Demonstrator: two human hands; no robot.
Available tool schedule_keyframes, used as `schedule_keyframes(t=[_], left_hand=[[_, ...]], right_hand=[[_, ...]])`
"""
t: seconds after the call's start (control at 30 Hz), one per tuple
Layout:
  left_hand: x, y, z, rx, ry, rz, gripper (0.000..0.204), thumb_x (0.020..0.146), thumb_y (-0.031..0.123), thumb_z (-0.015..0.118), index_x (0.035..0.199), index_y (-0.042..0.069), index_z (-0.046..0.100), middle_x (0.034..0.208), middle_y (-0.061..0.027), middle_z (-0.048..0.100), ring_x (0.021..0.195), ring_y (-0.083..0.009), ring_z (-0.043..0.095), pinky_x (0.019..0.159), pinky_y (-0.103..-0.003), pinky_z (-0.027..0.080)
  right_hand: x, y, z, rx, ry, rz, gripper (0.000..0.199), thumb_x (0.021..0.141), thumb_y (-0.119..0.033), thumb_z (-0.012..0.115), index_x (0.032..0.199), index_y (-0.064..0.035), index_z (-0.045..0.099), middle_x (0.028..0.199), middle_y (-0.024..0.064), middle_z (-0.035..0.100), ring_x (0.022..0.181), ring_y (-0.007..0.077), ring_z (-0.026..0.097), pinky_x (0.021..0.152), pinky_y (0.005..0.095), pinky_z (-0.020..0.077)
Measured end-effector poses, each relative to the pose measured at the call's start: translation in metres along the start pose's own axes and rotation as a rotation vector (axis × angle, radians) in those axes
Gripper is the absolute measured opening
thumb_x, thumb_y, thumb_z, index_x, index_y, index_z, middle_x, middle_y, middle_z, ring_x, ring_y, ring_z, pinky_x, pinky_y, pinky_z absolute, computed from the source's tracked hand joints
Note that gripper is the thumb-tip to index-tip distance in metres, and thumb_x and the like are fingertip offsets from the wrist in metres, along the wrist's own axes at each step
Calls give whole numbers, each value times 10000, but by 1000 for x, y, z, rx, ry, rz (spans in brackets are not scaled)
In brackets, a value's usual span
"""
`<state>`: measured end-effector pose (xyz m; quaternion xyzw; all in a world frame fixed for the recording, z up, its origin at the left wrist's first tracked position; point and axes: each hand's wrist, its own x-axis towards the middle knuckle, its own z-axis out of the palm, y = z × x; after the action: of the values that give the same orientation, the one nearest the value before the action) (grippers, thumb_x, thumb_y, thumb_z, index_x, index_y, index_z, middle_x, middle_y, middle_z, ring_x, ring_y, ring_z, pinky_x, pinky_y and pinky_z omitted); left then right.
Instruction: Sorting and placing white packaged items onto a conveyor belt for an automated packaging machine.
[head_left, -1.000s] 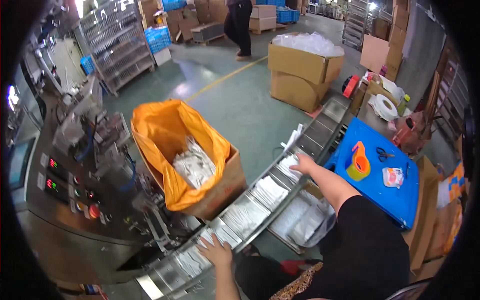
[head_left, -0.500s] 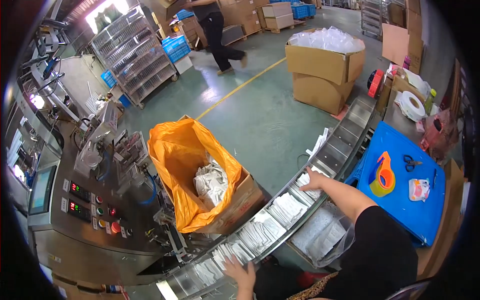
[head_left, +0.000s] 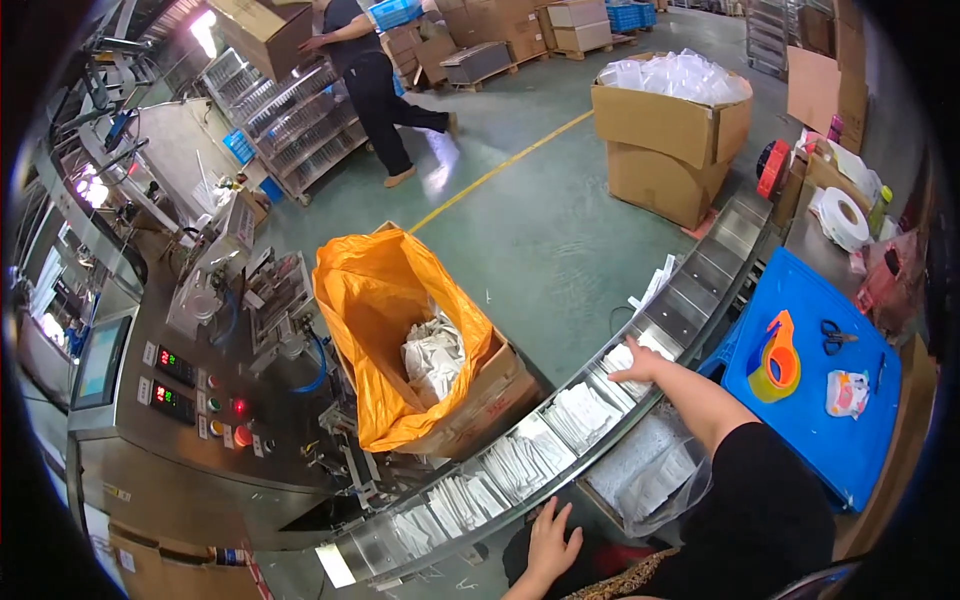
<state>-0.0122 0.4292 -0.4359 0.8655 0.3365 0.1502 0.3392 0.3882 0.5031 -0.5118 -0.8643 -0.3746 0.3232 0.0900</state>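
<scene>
A curved metal conveyor (head_left: 697,287) runs diagonally past me, divided into compartments. Several of them hold rows of thin white packets (head_left: 527,462) standing on edge or leaning. My right hand (head_left: 642,364) rests at the uppermost filled compartment, thumb and fingers apart against the packets there; its fingertips partly cover them. Just off the near rail, beside the middle of the row, my left hand (head_left: 553,545) hovers with its fingers spread and nothing in them. Beneath the conveyor sits a clear plastic bag (head_left: 655,480) with white material inside.
Across the conveyor stands a carton lined with an orange bag (head_left: 350,330), holding crumpled white material. A control panel (head_left: 185,400) is at left. On my right, a blue lid (head_left: 800,440) carries tape rolls (head_left: 775,370) and scissors (head_left: 836,337). A person (head_left: 365,90) walks past carrying a carton (head_left: 262,35).
My left hand has drawn back from the packets to the near side of the rail. My right hand stays at the upper packets. The walking person has moved left, and the view has shifted.
</scene>
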Motion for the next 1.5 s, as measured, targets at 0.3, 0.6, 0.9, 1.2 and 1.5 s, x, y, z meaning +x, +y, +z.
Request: schedule_keyframes(t=[0.3,0.6,0.9,1.2,1.5], left_hand=[[4,4,6,15,16,-13,438,774,228,586,1186,99,513,1288,-166,417,1106,-351,460,923,-421,377],[11,1,14,33,-24,-10,419,775,214,596,1165,81,519,1301,-184,401,1116,-363,450,927,-412,376],[22,11,17,65,-18,57,398,747,200,599,1116,61,547,1261,-204,431,1088,-362,470,917,-420,382],[82,24,47,-351,-44,149,368,748,62,589,1106,0,529,1172,-195,513,1076,-340,498,933,-381,384],[199,61,72,-936,-141,-378,623,831,47,517,1370,35,204,1361,-152,302,1258,-251,304,1034,-359,247]], right_hand=[[-8,-6,1,-19,75,-174,1172,529,-555,748,1398,-75,125,1253,267,435,1104,358,494,938,378,401],[4,9,-6,173,-66,-192,1228,486,-461,816,1397,-47,104,1260,265,433,1171,349,440,983,353,358],[-8,-19,5,92,53,-108,962,535,-364,759,1335,-144,273,1099,182,558,1033,334,537,880,400,436],[-1,24,-30,350,60,-124,892,577,-291,721,1339,-93,301,1072,194,566,1006,312,549,852,348,445],[-13,43,-66,943,284,-136,826,590,-140,749,1289,4,334,1194,184,505,1096,247,503,911,332,411]])
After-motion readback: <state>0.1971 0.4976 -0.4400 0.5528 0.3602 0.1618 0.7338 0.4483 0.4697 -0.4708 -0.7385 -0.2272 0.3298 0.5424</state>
